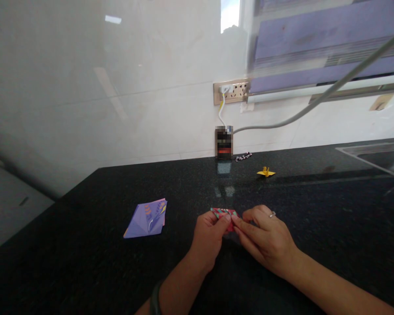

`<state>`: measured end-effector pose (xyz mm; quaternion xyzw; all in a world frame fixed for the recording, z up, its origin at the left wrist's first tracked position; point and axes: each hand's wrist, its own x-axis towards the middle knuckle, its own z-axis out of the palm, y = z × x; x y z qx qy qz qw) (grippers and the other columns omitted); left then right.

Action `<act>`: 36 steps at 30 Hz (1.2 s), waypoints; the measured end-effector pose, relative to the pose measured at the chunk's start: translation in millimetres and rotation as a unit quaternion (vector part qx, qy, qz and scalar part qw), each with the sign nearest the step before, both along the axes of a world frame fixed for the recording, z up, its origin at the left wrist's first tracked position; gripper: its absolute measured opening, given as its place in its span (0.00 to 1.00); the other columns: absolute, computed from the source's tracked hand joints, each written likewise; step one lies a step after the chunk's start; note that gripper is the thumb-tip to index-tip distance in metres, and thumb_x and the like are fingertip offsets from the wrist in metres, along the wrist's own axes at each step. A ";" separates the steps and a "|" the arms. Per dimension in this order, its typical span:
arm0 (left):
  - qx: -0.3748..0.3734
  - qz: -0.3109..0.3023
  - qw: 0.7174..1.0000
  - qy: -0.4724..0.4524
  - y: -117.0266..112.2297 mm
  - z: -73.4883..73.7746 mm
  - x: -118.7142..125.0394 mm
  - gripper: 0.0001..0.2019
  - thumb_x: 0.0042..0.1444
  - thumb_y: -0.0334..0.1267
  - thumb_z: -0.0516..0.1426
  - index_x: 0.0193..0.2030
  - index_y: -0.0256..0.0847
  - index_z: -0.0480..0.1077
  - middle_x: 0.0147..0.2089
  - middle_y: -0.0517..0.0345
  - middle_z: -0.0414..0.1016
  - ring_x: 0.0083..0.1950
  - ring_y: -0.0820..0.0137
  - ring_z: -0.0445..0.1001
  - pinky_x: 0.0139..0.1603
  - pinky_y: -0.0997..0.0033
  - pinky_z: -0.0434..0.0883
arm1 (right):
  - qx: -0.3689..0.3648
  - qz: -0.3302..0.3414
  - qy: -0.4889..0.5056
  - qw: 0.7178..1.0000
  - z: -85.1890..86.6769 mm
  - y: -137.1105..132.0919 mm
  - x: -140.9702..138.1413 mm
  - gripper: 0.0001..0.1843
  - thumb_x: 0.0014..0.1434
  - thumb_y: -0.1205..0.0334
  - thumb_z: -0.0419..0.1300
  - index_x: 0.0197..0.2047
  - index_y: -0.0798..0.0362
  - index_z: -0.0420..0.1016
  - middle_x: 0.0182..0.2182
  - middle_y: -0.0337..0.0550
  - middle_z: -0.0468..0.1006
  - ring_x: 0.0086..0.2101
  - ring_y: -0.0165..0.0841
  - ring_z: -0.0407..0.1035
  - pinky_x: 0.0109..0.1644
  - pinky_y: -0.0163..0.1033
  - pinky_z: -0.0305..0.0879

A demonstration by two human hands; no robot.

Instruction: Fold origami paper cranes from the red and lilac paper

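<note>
A small piece of folded red patterned paper (225, 212) is pinched between both hands, low over the dark counter. My left hand (207, 236) grips its left side, thumb on top. From the right, my right hand (265, 234) closes thumb and fingertips on the paper's other side; a ring shows on one finger. The fingers cover much of the paper, so its full shape is hidden. To the left lies a stack of purple patterned paper sheets (147, 219), with a pink edge showing beneath. Farther back on the right stands a yellow origami crane (266, 172).
The black speckled counter (95, 201) meets a pale tiled wall (170, 96). Against the wall stands a dark device (223, 144), wired to the socket panel (239, 91). A beaded strand (243, 156) lies beside it. A sink (384, 157) is set in at the far right.
</note>
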<state>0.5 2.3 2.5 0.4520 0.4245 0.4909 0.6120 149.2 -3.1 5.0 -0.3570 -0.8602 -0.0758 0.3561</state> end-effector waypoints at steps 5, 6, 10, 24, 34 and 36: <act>-0.007 -0.007 1.000 -0.028 0.7 -2.0 -1.3 0.08 0.50 0.36 0.54 0.25 0.33 0.69 0.24 0.58 0.68 0.27 0.76 0.63 0.31 0.74 0.62 | -0.010 0.002 0.000 1.000 0.8 -0.2 -0.1 0.11 0.54 0.68 0.54 0.39 0.57 0.74 0.29 0.47 0.70 0.30 0.33 0.61 0.31 0.38 0.59; -0.010 -0.005 1.000 -0.028 0.8 -1.7 -1.8 0.08 0.50 0.36 0.54 0.25 0.33 0.69 0.24 0.58 0.68 0.27 0.76 0.64 0.32 0.74 0.63 | -0.013 0.001 0.000 1.000 0.7 -0.2 -0.1 0.10 0.54 0.68 0.54 0.38 0.56 0.74 0.29 0.47 0.70 0.30 0.33 0.61 0.31 0.38 0.59; -0.021 0.002 1.000 -0.017 0.6 1.1 -2.9 0.09 0.50 0.37 0.53 0.26 0.33 0.70 0.23 0.58 0.68 0.27 0.75 0.65 0.31 0.74 0.63 | -0.034 0.002 0.007 0.999 0.7 -0.5 0.0 0.10 0.54 0.67 0.53 0.38 0.55 0.74 0.29 0.46 0.70 0.30 0.33 0.61 0.31 0.38 0.59; 0.030 -0.033 0.998 0.047 0.7 -0.3 -4.1 0.11 0.51 0.42 0.54 0.30 0.34 0.70 0.27 0.55 0.71 0.28 0.73 0.67 0.31 0.73 0.63 | -0.509 0.032 0.313 0.801 -4.8 8.8 -6.6 0.14 0.53 0.54 0.54 0.25 0.56 0.66 0.19 0.35 0.64 0.20 0.24 0.57 0.21 0.29 0.55; 0.035 0.002 0.998 0.058 -1.0 -4.1 -3.6 0.10 0.45 0.41 0.59 0.29 0.35 0.69 0.27 0.56 0.73 0.28 0.72 0.69 0.32 0.73 0.65 | -0.480 0.035 0.323 0.815 -5.8 5.6 -7.7 0.13 0.52 0.55 0.55 0.25 0.56 0.67 0.21 0.36 0.65 0.22 0.25 0.58 0.22 0.29 0.56; 0.035 0.008 0.998 0.050 -1.5 -2.9 -2.8 0.09 0.45 0.40 0.58 0.28 0.35 0.69 0.26 0.56 0.72 0.28 0.73 0.68 0.31 0.74 0.65 | -0.473 0.031 0.321 0.820 -6.0 5.4 -8.1 0.12 0.53 0.56 0.55 0.25 0.56 0.67 0.21 0.37 0.65 0.22 0.25 0.58 0.22 0.30 0.56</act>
